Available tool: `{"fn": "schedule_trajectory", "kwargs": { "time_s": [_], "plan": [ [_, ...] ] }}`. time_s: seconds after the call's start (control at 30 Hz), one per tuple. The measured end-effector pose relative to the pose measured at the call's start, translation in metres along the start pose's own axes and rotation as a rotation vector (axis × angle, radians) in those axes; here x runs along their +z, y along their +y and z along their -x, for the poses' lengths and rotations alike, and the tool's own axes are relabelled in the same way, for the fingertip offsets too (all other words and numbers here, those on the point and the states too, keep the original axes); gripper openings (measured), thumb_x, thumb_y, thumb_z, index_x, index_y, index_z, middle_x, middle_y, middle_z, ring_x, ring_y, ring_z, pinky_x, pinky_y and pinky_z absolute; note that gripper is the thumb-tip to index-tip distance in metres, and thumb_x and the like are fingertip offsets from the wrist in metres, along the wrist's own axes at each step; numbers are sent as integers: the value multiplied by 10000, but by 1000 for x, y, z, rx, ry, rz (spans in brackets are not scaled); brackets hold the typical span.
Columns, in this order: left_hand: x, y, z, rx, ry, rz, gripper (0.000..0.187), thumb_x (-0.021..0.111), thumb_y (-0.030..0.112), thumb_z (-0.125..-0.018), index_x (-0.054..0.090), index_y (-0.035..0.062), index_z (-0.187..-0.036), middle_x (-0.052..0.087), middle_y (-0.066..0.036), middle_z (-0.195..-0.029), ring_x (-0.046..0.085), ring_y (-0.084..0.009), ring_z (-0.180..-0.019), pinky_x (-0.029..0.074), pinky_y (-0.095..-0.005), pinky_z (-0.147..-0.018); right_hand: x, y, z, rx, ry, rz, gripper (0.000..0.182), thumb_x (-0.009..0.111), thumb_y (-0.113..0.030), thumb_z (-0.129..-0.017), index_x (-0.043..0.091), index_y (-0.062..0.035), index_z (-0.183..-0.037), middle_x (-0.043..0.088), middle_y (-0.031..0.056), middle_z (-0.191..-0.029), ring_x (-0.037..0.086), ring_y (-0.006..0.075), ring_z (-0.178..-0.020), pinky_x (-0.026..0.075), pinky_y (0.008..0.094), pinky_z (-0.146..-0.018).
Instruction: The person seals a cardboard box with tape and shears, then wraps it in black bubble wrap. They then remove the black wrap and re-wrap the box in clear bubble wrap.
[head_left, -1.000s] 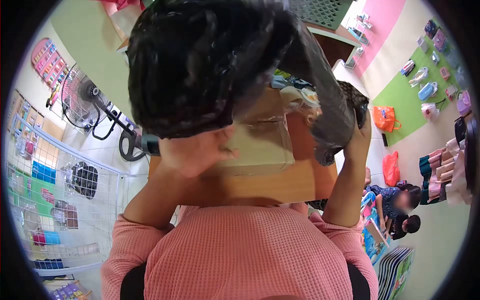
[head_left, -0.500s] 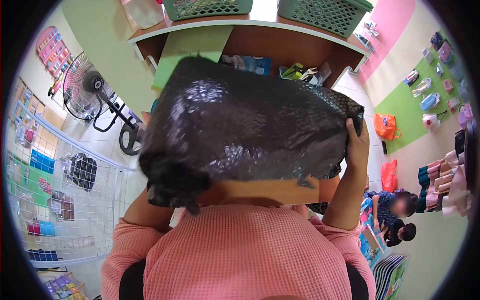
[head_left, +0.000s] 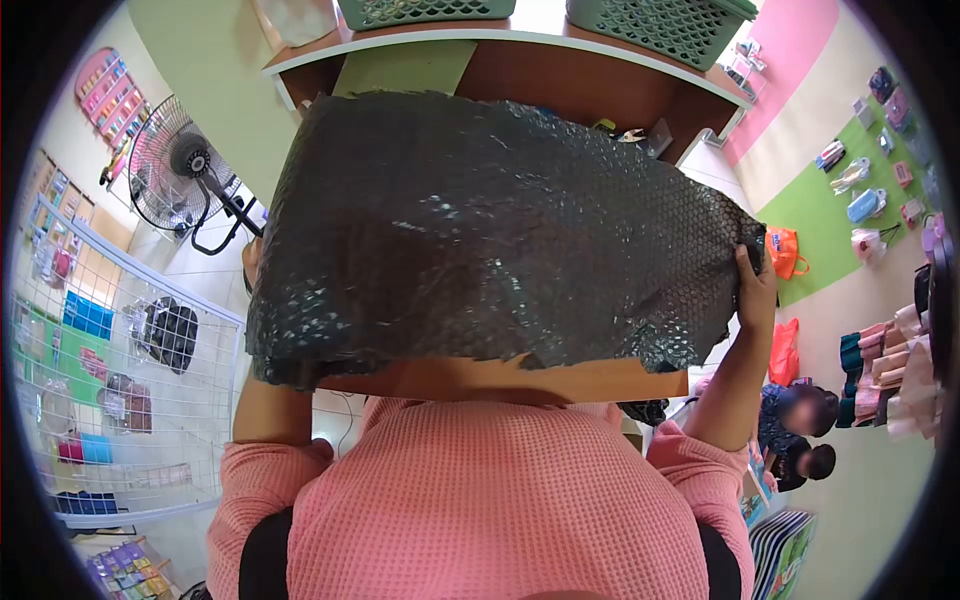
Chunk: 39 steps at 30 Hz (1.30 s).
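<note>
A wide sheet of black bubble wrap (head_left: 480, 230) is spread in front of my chest, its shiny surface filling the middle of the view. My right hand (head_left: 757, 285) pinches its right corner, thumb on the near face. At the left edge, only a bit of my left hand (head_left: 250, 262) shows beside the wrap; its fingers are mostly hidden behind the sheet. Below the wrap's ragged lower edge, close to my pink top, a flat brown cardboard-like strip (head_left: 560, 385) shows; the rest of it is covered.
Beyond the wrap stands a brown shelf unit (head_left: 560, 70) carrying green baskets (head_left: 660, 30). A standing fan (head_left: 185, 160) and a white wire rack (head_left: 140, 400) are at left. Two people (head_left: 800, 430) sit low at right, near a red bag (head_left: 786, 350) and wall goods.
The black bubble wrap has spread wider and flatter; the bunched roll at its lower left has opened out. My hands have moved farther apart, the right one outward with its corner.
</note>
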<state>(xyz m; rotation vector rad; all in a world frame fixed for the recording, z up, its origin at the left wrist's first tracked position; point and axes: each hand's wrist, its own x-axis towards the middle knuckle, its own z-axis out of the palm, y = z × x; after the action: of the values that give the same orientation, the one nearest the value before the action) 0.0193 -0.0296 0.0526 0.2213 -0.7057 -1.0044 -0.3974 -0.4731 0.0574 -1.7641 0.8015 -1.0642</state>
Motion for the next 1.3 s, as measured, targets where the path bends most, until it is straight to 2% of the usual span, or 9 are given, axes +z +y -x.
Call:
{"fn": "schedule_trajectory", "kwargs": {
  "time_s": [0.2,0.43,0.5,0.6,0.7,0.8,0.93,1.07,1.3],
  "plan": [
    [32,8,-19,-98,-70,-118,780,551,440,-924,347,-20,-1520,414,-206,-1541,507,-370,-1337,455,-478,-1072,-10,2,-7,25,5,11,345,661,-238,-994,630,8,-1234,674,46,-1105,601,130,-1008,466,282,-912],
    [69,-40,-28,-282,457,-750,777,701,235,-894,335,83,-1562,402,-146,-1542,487,-308,-1320,460,-448,-1003,12,14,9,167,-263,208,743,745,-364,-912,391,-5,-1457,585,144,-1298,555,238,-1216,442,340,-1021],
    [83,-54,-28,-247,546,-1242,832,794,256,-838,375,150,-1549,408,-141,-1524,473,-309,-1337,449,-465,-1017,44,-11,34,-93,-5,911,977,767,-587,-790,357,-76,-1515,270,258,-1579,346,426,-1432,325,543,-1124],
    [115,-70,-18,113,305,-1754,860,893,263,-729,484,175,-1480,422,-155,-1509,479,-329,-1341,448,-488,-1027,93,-75,94,-520,-158,527,1031,785,-725,-614,510,-170,-1438,279,212,-1595,322,434,-1439,268,564,-1142],
    [124,-76,-6,191,-197,-1987,863,944,307,-622,583,152,-1389,428,-170,-1506,505,-347,-1323,446,-501,-1039,121,-98,117,-781,-491,556,796,819,-610,-647,637,-181,-1293,439,151,-1520,394,364,-1413,307,541,-1140],
    [110,-82,7,-8,-326,-1941,868,964,328,-503,661,127,-1291,539,-163,-1418,562,-348,-1262,473,-477,-1021,129,-79,117,-842,-617,476,340,749,-132,-725,719,-166,-1062,691,45,-1233,592,263,-1243,459,497,-1039],
    [111,-55,11,69,-289,-1880,677,937,241,-564,704,95,-1182,682,-140,-1206,652,-326,-1123,515,-429,-955,108,-78,100,-799,-588,370,314,709,6,-670,733,-107,-962,754,33,-1031,679,280,-1089,517,430,-961],
    [99,-4,20,499,27,-2153,365,724,-50,-663,714,49,-1014,735,-125,-946,697,-302,-931,539,-382,-858,98,-77,94,-764,-596,385,328,703,13,-661,730,-110,-964,746,47,-1017,682,278,-1002,522,421,-884],
    [92,24,45,318,172,-2381,353,638,-99,-670,749,30,-980,719,-99,-1046,669,-285,-1010,543,-360,-851,109,-87,101,-796,-568,413,342,699,6,-631,730,-111,-951,648,55,-815,606,275,-789,469,411,-754]
  ]
}}
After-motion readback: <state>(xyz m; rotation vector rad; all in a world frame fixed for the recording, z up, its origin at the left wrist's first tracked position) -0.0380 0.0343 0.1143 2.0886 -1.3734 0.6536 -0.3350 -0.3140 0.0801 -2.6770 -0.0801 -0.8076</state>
